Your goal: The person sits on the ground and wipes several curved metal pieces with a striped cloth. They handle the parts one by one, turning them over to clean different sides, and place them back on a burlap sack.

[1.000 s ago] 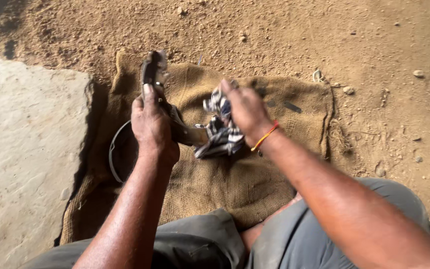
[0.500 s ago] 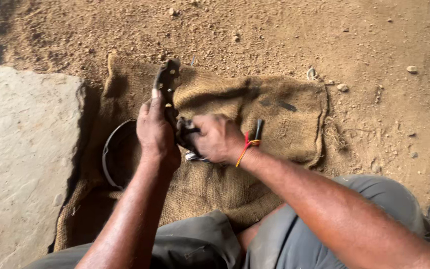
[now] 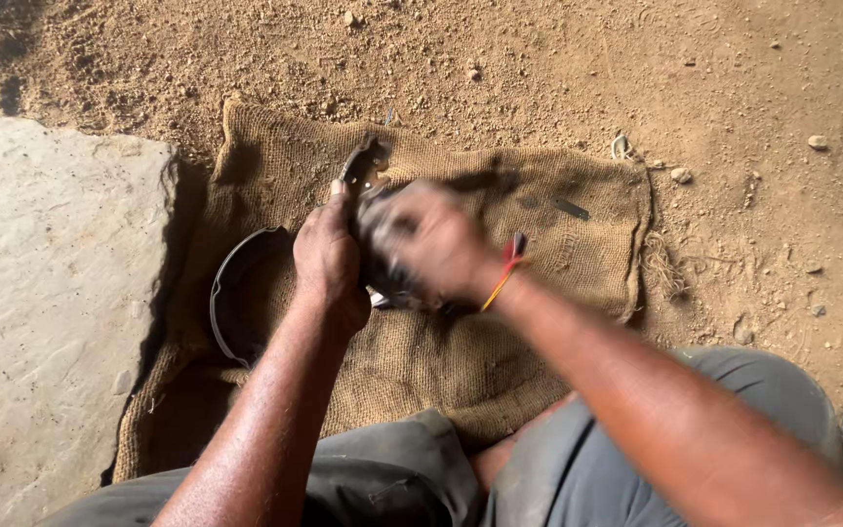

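— While the left hand [image 3: 329,259] grips that dark curved metal part [image 3: 363,168] upright over the burlap sack [image 3: 539,254], near its far edge, what matters?
— Hold it steady, I'd say. The right hand [image 3: 431,244] is clenched on something blurred against it, maybe a rag; I can't tell. Rub firmly, clear of the metal ring [image 3: 231,293] at the sack's left edge.
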